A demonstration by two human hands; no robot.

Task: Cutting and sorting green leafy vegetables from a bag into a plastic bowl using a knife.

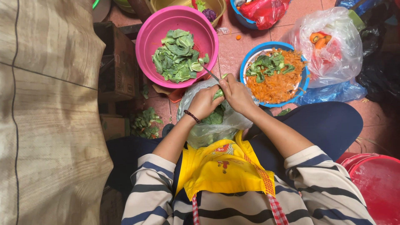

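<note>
Nearest the camera, I am seeing a striped top and a yellow apron (pixel 223 166), with both forearms reaching out over the lap. Just beyond, the left hand (pixel 204 102) is closing around a green leafy stalk (pixel 218 94), most of it hidden by the fingers. The right hand (pixel 237 95) is gripping a knife (pixel 210 75); its handle is buried in the fist and only a thin blade is poking out to the far left, hard to make out against the bowl behind it. Under both hands a clear plastic bag (pixel 208 129) is lying on the lap, holding more greens that are blurred by the film. Farther off, a pink bowl (pixel 146 41) is holding cut green leaves, and to its right a blue bowl (pixel 302 81) is carrying shredded carrot topped with greens. At the far right, a clear bag of carrots (pixel 333 46) is sitting on the tiled floor. A red bucket (pixel 375 183) is being cut off at the near right corner.
</note>
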